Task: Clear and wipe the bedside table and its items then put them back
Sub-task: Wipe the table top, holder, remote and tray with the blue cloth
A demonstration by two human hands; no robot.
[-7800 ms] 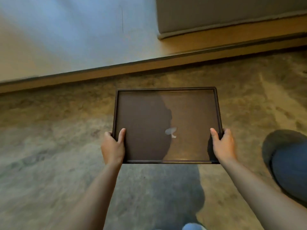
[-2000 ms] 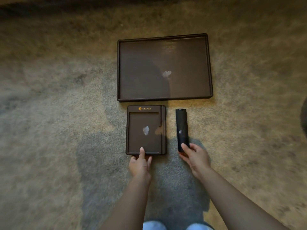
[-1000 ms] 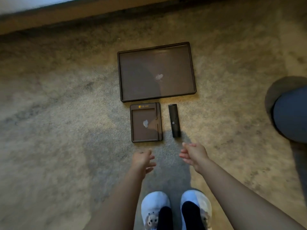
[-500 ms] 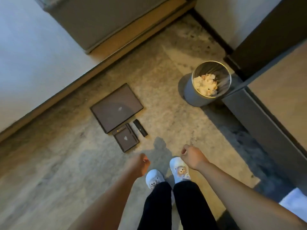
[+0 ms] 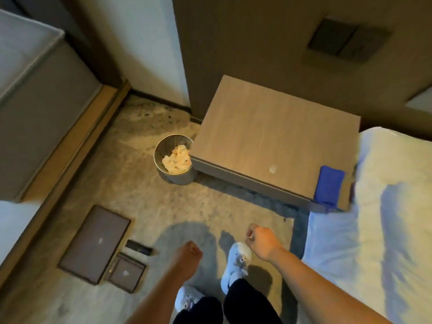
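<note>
The left grip hangs low over the carpet, its fingers curled in to a fist with nothing inside it and touching nothing. The right grip is a little higher and further forward, also curled tight on itself and empty, knuckles turned toward the table. Neither grip is near any of the task's things.

The table stands against the dark wall panel, its wood-grain top bare but for a folded blue cloth at the near right corner, which hangs slightly over the front edge. A small pale spot shows on the top near that front edge; what it is cannot be told.

The cleared items lie on the carpet to the left, well apart from the table. The large tray lies flat nearest the wooden bed base. The small tray sits just beside its near right corner, and the black remote lies just beside the large tray's right edge, above the small tray. None of the three is stacked on another.

A round metal bin with crumpled pale paper inside stands just beside the table's left front corner. A bed with white sheets runs along the right, touching the table's right side. Below the grips are two white slippers and dark trouser legs.
</note>
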